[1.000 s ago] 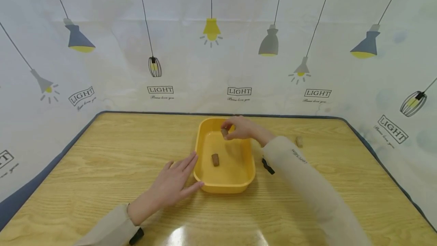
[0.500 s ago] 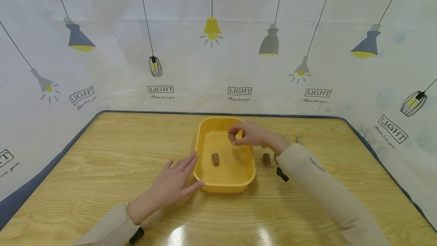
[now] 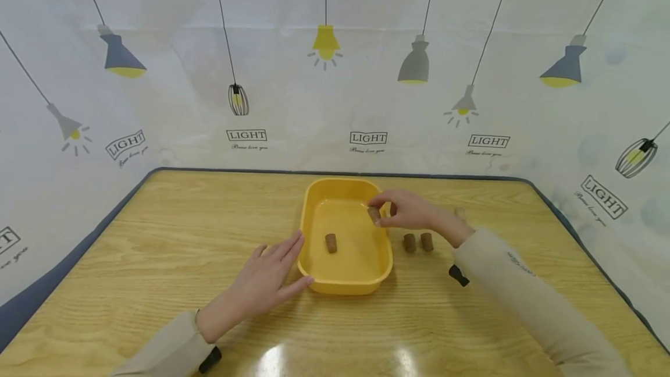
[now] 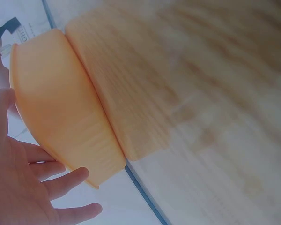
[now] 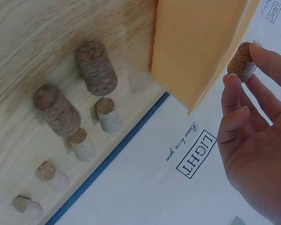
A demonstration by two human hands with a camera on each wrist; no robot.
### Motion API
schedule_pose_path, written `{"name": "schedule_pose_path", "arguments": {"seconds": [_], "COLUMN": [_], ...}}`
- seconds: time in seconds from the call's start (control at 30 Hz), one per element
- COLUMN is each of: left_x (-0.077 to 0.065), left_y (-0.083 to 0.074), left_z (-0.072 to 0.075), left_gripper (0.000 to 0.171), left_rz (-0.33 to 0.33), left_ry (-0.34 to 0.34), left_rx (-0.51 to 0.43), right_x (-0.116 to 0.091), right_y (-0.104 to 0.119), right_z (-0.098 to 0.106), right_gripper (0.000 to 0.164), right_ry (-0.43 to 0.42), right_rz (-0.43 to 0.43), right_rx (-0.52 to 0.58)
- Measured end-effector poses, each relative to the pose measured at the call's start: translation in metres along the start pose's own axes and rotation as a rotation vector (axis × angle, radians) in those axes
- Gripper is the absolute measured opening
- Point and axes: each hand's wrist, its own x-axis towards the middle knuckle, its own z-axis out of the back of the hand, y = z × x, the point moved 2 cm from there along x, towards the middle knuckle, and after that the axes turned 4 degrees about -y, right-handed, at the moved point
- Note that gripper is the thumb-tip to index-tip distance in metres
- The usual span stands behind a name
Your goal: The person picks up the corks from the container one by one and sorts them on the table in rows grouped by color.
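A cork stopper [image 3: 374,214] is pinched between the thumb and fingers of my right hand [image 3: 408,210], over the right rim of a yellow plastic tub [image 3: 345,288]. The right wrist view shows that cork [image 5: 242,63] held upright beside the tub's wall [image 5: 196,42]. Another cork [image 3: 331,243] lies on the tub's floor. My left hand [image 3: 264,281] rests against the tub's left side with straight, spread fingers; in the left wrist view its fingertips [image 4: 79,174] touch the rim and it holds nothing.
Right of the tub, two dark corks [image 3: 410,242] stand on the wooden table [image 3: 173,237]. Several paler corks [image 5: 108,115] stand beyond them, mostly hidden by the right hand in the head view. A printed cloth wall [image 3: 293,103] rises behind the table.
My right hand has moved right with its cork, from above the tub's inside to its right rim. The corks on the table have come into sight. My left hand stays put.
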Motion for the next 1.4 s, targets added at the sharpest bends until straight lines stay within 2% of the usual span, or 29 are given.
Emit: {"name": "schedule_pose_path", "arguments": {"seconds": [0.57,1.1,1.23,1.4], "left_x": [0.001,0.000,0.000,0.000], "left_y": [-0.001,0.000,0.000,0.000], "left_z": [0.002,0.001,0.001,0.000], "left_gripper": [0.073,0.074,0.074,0.074], "left_rz": [-0.007,-0.002,-0.001,-0.007], "left_ry": [0.002,0.004,0.007,0.006], "left_rx": [-0.002,0.001,-0.001,0.004], "right_x": [-0.050,-0.098,-0.107,-0.114], "right_y": [-0.018,-0.058,-0.067,-0.078], "right_z": [0.020,0.018,0.014,0.006], "right_gripper": [0.039,0.040,0.041,0.043], "right_ry": [-0.080,-0.122,-0.132,-0.137], "right_rz": [-0.028,-0.055,-0.077,-0.168], "right_rx": [-0.019,-0.023,-0.026,0.016]}}
